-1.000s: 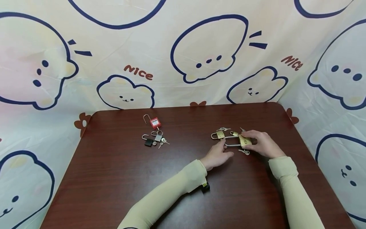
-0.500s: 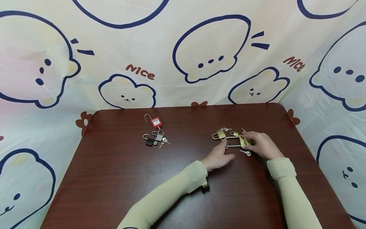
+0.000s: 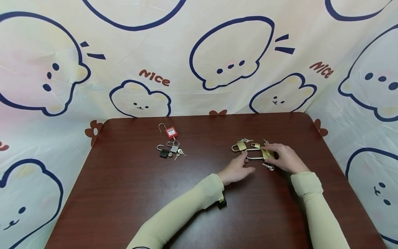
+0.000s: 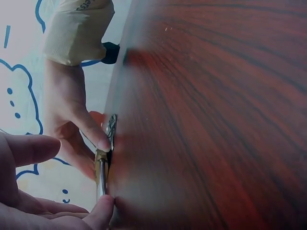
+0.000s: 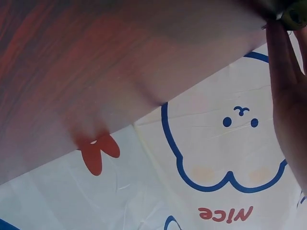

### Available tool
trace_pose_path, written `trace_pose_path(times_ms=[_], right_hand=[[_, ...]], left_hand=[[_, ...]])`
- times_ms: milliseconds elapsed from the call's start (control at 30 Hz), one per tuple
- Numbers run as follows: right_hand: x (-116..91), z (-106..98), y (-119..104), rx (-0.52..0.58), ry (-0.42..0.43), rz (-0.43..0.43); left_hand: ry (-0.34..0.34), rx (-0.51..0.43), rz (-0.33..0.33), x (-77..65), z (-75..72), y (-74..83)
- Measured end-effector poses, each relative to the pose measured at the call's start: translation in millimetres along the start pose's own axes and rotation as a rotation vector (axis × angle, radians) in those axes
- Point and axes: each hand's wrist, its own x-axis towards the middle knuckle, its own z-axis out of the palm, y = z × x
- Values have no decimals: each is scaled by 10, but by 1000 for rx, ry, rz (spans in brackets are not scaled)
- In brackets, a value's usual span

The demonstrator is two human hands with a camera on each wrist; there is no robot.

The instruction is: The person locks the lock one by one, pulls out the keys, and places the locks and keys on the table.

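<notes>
A large brass padlock (image 3: 266,153) with a long steel shackle lies on the right part of the table, shackle pointing left. My right hand (image 3: 285,159) grips its body between thumb and fingers. At the shackle's curved end, my left hand (image 3: 235,170) touches with a fingertip, its thumb held apart. The left wrist view shows that fingertip against the metal shackle (image 4: 102,179). Behind the shackle lie a medium brass padlock (image 3: 241,146) and a tiny brass padlock (image 3: 255,145). In the right wrist view, the right hand (image 5: 290,91) appears only at the edge.
Keys (image 3: 268,167) lie in front of the large padlock, other keys (image 3: 245,140) behind it. On the table's left stand out a red padlock (image 3: 171,132), a black padlock (image 3: 163,154), a grey padlock (image 3: 174,148) and keys (image 3: 180,152). A patterned cloth (image 3: 183,100) surrounds the table (image 3: 130,193).
The head view has shifted slightly, so everything sits a little further right. Both hands keep nearly the same place on the large padlock.
</notes>
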Motion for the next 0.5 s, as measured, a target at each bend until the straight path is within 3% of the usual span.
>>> trace_pose_path(times_ms=[233,500], right_hand=[[-32,7,0,-3,-20,49],[-70,13,-72,-30,-17,87]], left_hand=[[-3,-101,15,-33,-61,-60],[10,-161,163,-184,-348,-178]])
